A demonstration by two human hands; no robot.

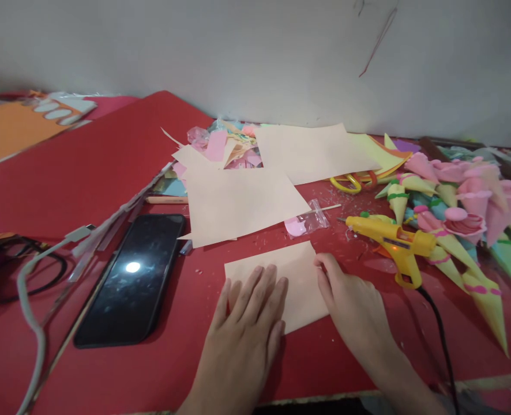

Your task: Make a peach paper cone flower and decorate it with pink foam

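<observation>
A cream paper piece (301,288) lies on the red table in front of me. Flat across its left part rests my left hand (249,323), fingers stretched out. At the paper's right edge, my right hand (353,300) pinches the border between thumb and index finger. Just beyond is a larger cream sheet (242,202), and another cream sheet (307,150) lies farther back. To the right of my right hand, a yellow glue gun (394,242) lies on its side with a small orange light showing.
A black phone (130,288) lies at the left beside a white cable (28,305). Pink, yellow and green paper cones (472,202) crowd the right side. Yellow-handled scissors (345,184) and paper scraps (242,147) lie at the back. A black cord (441,328) runs toward the front edge.
</observation>
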